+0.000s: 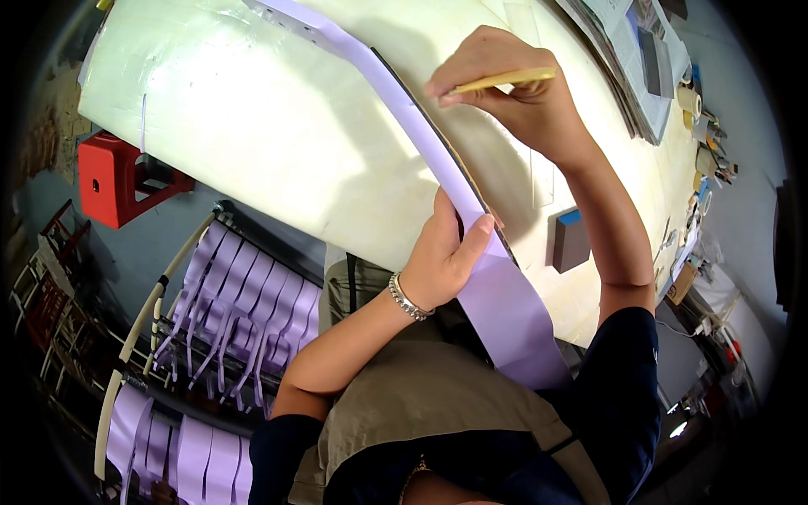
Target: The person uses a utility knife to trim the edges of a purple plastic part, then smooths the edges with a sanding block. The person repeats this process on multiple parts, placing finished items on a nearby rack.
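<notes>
A long lilac strip (404,112) runs from the far edge of the table toward my lap, widening at its near end. Along part of its right side shows a dark and brown edge. My left hand (446,261) is closed on the strip near its middle, thumb on top. To the right of the strip, my right hand (513,88) is raised and pinches a slim yellow stick-like tool (513,77). Its tip is hidden by my fingers, so its exact kind cannot be made out.
On the pale table (227,101) lie a dark block with a blue top (572,241), a clear ruler (543,181) and stacked papers (602,50). At left are a red stool (109,181) and a rack (130,353) hung with several lilac strips (244,286).
</notes>
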Tool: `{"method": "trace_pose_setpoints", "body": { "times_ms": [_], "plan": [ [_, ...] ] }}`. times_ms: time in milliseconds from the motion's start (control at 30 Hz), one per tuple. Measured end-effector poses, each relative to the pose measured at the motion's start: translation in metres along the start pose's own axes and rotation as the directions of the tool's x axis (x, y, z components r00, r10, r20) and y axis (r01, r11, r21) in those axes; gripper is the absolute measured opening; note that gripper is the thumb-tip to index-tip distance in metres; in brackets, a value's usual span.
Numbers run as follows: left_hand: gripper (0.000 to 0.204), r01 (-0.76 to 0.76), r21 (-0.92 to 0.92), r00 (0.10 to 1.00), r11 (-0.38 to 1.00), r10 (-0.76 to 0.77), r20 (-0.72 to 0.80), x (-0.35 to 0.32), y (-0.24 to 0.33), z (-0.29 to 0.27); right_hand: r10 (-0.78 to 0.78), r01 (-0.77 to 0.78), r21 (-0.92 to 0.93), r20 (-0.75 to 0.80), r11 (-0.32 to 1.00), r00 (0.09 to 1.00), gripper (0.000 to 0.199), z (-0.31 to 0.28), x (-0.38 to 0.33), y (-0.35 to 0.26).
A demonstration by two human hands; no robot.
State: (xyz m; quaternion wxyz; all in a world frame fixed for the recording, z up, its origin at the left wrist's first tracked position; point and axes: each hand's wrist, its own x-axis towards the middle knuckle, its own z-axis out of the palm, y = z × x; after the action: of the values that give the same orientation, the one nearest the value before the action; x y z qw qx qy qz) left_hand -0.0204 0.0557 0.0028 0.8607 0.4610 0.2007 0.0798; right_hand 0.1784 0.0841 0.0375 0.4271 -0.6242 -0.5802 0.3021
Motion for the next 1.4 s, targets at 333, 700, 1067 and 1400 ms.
{"method": "trace_pose_setpoints", "body": {
  "times_ms": [333,700,1067,1400],
  "plan": [
    [0.071,0.128,-0.301,0.986,0.945,-0.154,-0.067,0.0,-0.001,0.003,-0.024,0.029,-0.059,0.095,0.998,0.995,0.016,-0.012,-0.042,-0.018],
    [0.07,0.181,-0.366,0.972,0.913,-0.222,-0.074,0.001,-0.002,0.006,-0.039,0.044,-0.117,0.045,0.992,0.998,0.014,-0.01,-0.064,-0.024],
    [0.076,0.204,-0.334,0.956,0.92,-0.261,-0.133,0.003,0.005,0.011,0.017,-0.011,-0.124,0.051,0.992,0.999,0.022,-0.012,-0.085,-0.034],
    [0.073,0.169,-0.255,0.966,0.952,-0.212,-0.149,0.002,0.005,0.009,0.077,-0.075,-0.07,0.023,0.995,0.997,0.026,-0.012,-0.106,-0.041]
  ]
}}
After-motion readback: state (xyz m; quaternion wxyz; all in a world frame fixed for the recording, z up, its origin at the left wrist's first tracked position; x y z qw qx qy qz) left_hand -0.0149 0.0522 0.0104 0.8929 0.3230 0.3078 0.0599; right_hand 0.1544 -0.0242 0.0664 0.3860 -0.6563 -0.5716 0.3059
